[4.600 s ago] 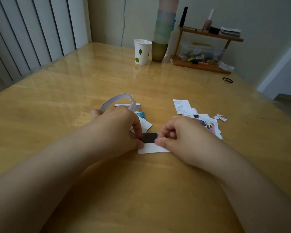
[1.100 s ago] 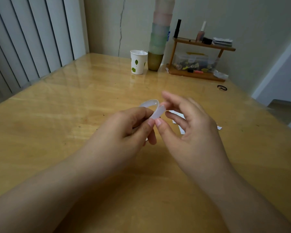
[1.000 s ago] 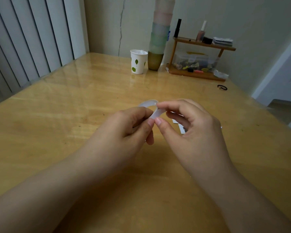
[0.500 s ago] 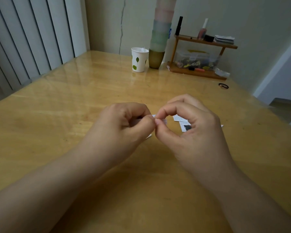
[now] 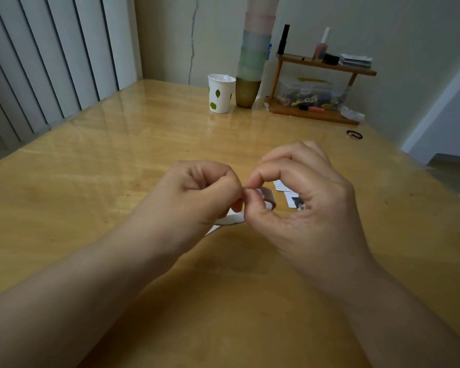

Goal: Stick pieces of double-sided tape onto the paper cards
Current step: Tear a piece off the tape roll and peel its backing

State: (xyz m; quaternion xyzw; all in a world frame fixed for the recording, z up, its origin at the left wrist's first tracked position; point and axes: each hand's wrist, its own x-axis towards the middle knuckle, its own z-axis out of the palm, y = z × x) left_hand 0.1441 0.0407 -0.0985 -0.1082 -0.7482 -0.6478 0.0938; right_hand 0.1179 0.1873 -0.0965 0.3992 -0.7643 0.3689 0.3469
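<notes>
Mid-frame, left hand (image 5: pixel 197 192) and right hand (image 5: pixel 298 203) both pinch the tape (image 5: pixel 267 199), seemingly tearing a piece; next, press it onto the cards (image 5: pixel 290 195)

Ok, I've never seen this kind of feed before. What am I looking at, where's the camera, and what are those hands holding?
There is no machine here: a person works with bare hands, and the single camera sits on their head, looking forward and down. The left hand and right hand meet above a wooden table, both pinching a white tape strip that curls between them. Paper cards lie on the table just behind the right hand, partly hidden. At the far edge stand a paper cup, a stack of cups and a small shelf.
</notes>
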